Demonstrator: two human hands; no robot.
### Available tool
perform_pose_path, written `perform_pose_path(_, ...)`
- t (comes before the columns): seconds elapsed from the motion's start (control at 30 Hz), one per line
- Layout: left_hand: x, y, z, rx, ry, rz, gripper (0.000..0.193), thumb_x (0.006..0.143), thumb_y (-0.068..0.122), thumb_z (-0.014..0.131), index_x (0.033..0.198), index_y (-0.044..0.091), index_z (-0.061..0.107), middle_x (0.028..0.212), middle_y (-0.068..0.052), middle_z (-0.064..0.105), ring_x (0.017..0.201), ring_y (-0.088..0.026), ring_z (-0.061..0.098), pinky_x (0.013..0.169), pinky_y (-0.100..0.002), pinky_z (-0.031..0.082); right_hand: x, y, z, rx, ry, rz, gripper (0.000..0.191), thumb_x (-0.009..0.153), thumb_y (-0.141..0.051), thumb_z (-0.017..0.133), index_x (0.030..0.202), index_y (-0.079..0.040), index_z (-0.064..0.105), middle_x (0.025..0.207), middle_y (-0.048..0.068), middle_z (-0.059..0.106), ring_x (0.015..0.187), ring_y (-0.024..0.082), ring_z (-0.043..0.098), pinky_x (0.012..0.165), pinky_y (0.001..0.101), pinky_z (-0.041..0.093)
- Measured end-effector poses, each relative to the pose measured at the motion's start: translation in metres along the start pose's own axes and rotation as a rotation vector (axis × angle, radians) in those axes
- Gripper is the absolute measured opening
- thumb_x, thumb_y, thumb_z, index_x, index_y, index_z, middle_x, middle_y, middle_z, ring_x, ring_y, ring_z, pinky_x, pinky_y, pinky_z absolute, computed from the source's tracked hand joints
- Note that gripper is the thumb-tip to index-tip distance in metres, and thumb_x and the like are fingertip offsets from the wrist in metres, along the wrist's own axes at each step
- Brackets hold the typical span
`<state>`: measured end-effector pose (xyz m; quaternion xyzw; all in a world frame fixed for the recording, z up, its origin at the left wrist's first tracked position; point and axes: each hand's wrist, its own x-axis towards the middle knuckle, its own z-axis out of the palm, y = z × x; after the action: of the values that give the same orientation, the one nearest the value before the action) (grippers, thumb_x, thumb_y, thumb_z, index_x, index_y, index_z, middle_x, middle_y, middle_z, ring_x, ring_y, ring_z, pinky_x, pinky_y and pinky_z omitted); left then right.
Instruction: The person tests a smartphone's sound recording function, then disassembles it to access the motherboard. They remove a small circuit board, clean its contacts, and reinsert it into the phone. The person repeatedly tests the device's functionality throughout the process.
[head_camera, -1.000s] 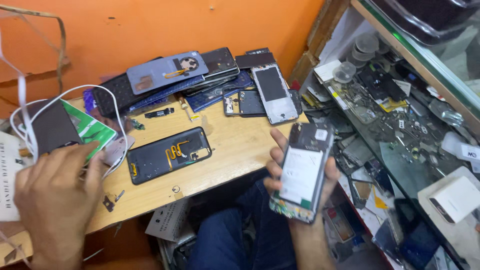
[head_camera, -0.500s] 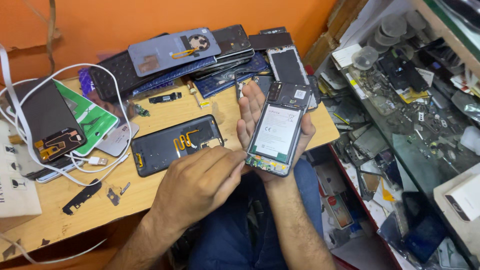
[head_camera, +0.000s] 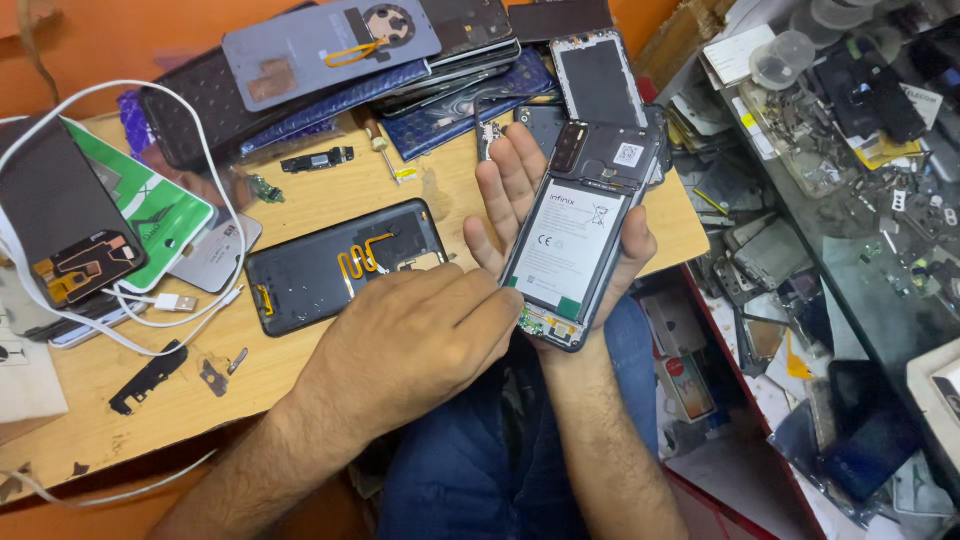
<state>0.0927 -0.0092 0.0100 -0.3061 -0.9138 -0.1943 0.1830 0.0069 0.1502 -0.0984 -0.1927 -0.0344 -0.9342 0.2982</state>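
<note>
My right hand (head_camera: 505, 190) cradles an opened phone (head_camera: 580, 235) over my lap, just off the table's front edge. The phone's back is off, so its white battery and dark circuit boards show. My left hand (head_camera: 420, 340) lies palm down with the fingers curled together. Its fingertips press on the phone's lower left corner, by the small bottom board. Whether they pinch anything small there is hidden. A black back cover (head_camera: 340, 265) with orange flex strips lies on the wooden table (head_camera: 330, 190), right beside my left hand.
A pile of phone backs and screens (head_camera: 330, 50) fills the table's far side. At the left are a green packet (head_camera: 160, 205), a dark panel (head_camera: 60, 220) and a looping white cable (head_camera: 130, 310). A glass counter (head_camera: 850, 150) strewn with small parts stands at the right.
My left hand came from the table's left side across to the phone and now rests on its lower corner. My right hand has brought the phone in closer and higher.
</note>
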Motion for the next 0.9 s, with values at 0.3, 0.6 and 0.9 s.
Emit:
perform_pose_path(0.3, 0.013, 0.010, 0.005, 0.114, -0.107, -0.019, 0.009, 0.083, 0.014, 0.068, 0.082, 0.009, 0.061, 0.076, -0.004, 0.060, 0.074, -0.020, 0.068, 0.060, -0.039, 0.055, -0.006, -0.007, -0.001, -0.067, 0.035, -0.038, 0.102, 0.096, -0.055, 0.070, 0.164, -0.003, 0.015, 0.165, 0.016, 0.035, 0.155, 0.028, 0.034, 0.131, 0.0530, 0.029)
perform_pose_path(0.6, 0.020, 0.022, 0.007, 0.136, -0.096, 0.004, 0.010, 0.083, 0.014, 0.068, 0.082, 0.008, 0.061, 0.077, -0.005, 0.061, 0.074, -0.022, 0.067, 0.064, -0.040, 0.055, -0.011, -0.011, 0.002, 0.007, 0.035, -0.059, 0.098, 0.097, -0.055, 0.068, 0.163, -0.001, 0.018, 0.162, 0.018, 0.039, 0.154, 0.029, 0.036, 0.128, 0.0513, 0.031)
perform_pose_path(0.9, 0.025, 0.029, 0.012, 0.143, -0.100, 0.027, 0.015, 0.083, 0.016, 0.071, 0.078, 0.008, 0.059, 0.075, -0.006, 0.060, 0.073, -0.022, 0.068, 0.061, -0.040, 0.053, -0.016, -0.013, 0.002, 0.090, -0.033, -0.049, 0.089, 0.101, -0.052, 0.065, 0.159, 0.002, 0.024, 0.155, 0.022, 0.047, 0.150, 0.033, 0.043, 0.125, 0.0523, 0.038)
